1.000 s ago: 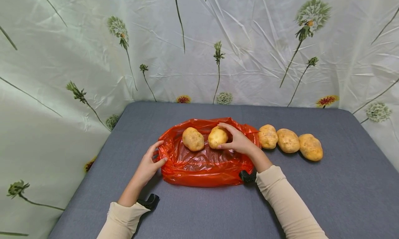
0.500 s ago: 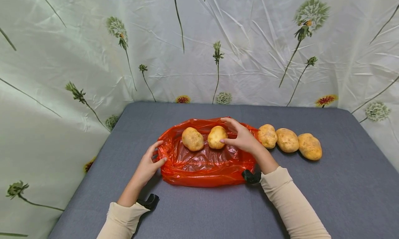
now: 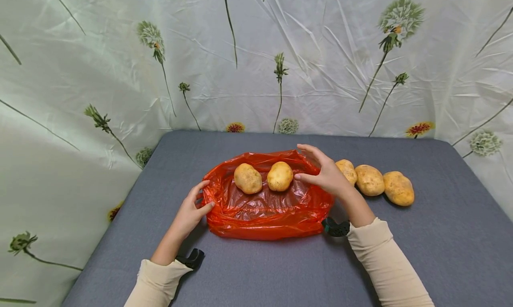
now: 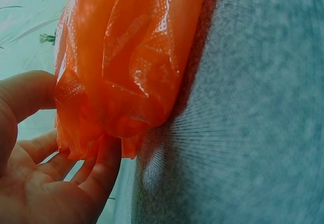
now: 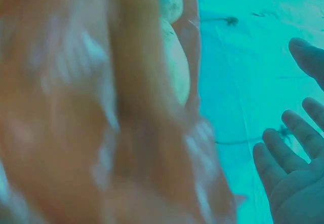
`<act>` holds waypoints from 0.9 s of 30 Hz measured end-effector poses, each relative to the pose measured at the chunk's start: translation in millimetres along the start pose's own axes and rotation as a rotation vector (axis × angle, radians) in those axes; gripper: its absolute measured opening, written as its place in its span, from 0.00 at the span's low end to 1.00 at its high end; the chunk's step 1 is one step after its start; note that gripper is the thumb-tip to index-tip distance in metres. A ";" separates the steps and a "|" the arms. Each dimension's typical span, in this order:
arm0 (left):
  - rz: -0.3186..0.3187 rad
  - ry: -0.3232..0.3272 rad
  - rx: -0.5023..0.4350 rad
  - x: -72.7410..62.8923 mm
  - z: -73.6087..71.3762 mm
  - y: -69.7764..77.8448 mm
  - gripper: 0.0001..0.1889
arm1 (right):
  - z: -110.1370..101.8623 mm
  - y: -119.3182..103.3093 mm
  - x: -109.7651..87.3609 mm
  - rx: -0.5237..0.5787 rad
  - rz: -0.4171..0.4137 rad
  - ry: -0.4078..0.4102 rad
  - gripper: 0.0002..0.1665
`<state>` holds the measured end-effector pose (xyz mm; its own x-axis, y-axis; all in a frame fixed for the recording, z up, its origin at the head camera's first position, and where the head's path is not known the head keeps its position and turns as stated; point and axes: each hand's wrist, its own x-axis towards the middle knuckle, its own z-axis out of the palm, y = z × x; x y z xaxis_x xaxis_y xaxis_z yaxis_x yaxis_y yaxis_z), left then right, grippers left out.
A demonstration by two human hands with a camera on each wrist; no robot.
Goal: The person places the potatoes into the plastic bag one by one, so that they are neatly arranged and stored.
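Note:
A red plastic bag (image 3: 264, 230) lies spread with its mouth facing up; two potatoes (image 3: 248, 179) sit apart inside it. My left hand (image 3: 191, 213) holds the bag's left end. In the left wrist view, the bag's crumpled plastic (image 4: 131, 57) comes between thumb and fingers, with some fingertips hidden behind it. Over the bag's right rim is my right hand (image 3: 326, 171), its fingers spread and holding nothing. In the right wrist view that hand (image 5: 298, 178) appears apart from the blurred bag (image 5: 147, 158), its fingers extended.
Several potatoes (image 3: 369, 180) lie in a row on the grey cloth-covered table (image 3: 260, 271), right of the bag; my right hand partly covers the nearest. A pale flower-printed curtain (image 3: 328, 75) hangs behind and left. Each wrist wears a black device (image 3: 335, 227).
My right hand has let go of the right-hand potato inside the bag and moved right to the bag's rim. That potato stays put, and the left hand has kept its place.

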<state>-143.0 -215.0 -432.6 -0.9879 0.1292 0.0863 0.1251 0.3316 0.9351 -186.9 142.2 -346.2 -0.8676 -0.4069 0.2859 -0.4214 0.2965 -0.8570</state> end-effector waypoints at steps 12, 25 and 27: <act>0.009 -0.001 -0.001 -0.4 -0.3 1.5 0.32 | -35.7 29.7 -23.0 -0.095 0.036 0.071 0.45; 0.009 0.006 -0.023 -0.5 0.7 1.6 0.33 | -73.8 44.7 -62.3 -0.184 0.101 0.171 0.47; 0.012 0.005 -0.018 -0.5 0.6 1.6 0.33 | -79.9 46.4 -68.8 -0.175 0.133 0.185 0.48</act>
<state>-142.3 -214.0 -431.4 -0.9867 0.1287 0.0989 0.1351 0.3132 0.9400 -167.8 253.0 -371.3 -0.9449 -0.1951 0.2630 -0.3261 0.4877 -0.8098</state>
